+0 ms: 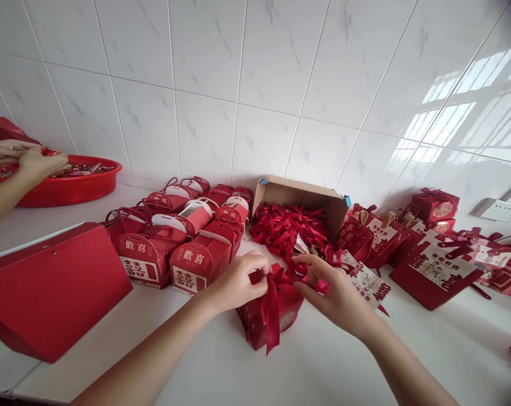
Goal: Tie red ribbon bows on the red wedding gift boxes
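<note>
Lower centre, the left hand (243, 277) pinches ribbon (272, 317) on a box (288, 306); the right hand (338, 294) curls narrowly beside it, whether gripping I cannot tell.

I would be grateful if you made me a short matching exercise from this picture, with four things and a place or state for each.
Things:
1. cardboard carton
2. plastic basin
3. ribbon-topped red box
4. wall fixture

Places or states:
A. between the left hand and the right hand
B. white, at the far right
C. with loose red ribbons spilling out
D. at the far left, beneath another person's hands

Pairs: 1-C, 2-D, 3-A, 4-B
</note>
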`<state>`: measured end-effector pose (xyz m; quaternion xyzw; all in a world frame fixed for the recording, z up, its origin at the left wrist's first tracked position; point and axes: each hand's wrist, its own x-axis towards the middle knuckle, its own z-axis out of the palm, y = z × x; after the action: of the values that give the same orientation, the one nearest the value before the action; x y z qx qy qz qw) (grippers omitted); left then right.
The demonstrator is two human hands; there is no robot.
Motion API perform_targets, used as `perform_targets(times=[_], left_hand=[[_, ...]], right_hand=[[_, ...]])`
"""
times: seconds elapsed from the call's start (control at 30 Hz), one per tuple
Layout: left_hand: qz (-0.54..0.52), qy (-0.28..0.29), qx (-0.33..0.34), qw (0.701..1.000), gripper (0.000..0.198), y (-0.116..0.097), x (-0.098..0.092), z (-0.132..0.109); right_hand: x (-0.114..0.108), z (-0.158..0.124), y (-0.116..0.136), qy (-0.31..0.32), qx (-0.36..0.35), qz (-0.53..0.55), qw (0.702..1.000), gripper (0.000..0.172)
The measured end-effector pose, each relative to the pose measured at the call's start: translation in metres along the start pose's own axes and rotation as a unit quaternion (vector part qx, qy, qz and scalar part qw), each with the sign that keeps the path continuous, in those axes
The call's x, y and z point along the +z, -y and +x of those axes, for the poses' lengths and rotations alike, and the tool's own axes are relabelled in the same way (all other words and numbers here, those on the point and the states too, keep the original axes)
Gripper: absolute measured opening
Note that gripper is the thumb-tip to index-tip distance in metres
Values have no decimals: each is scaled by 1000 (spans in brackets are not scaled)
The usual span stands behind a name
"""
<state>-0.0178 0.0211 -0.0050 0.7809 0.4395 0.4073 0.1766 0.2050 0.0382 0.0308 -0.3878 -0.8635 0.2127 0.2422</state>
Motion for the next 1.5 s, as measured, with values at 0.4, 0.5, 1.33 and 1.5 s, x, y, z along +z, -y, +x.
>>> perform_targets(times=[0.4, 0.5, 1.33, 1.5], left_hand=[[-50, 12, -22, 998, 8, -6, -7, 1], [-45, 21, -31, 998, 11, -6, -7, 1], [-102, 64, -119, 986, 29, 7, -13, 7], [-82, 47, -87, 992, 25, 10, -12, 7]], right_hand=[[-31, 32, 8, 129, -68, -10, 989, 35], [-18, 45, 2, 141, -124, 44, 981, 36], [-8, 39, -11, 226, -226, -50, 946, 66], [-6, 40, -13, 230, -229, -27, 945, 65]])
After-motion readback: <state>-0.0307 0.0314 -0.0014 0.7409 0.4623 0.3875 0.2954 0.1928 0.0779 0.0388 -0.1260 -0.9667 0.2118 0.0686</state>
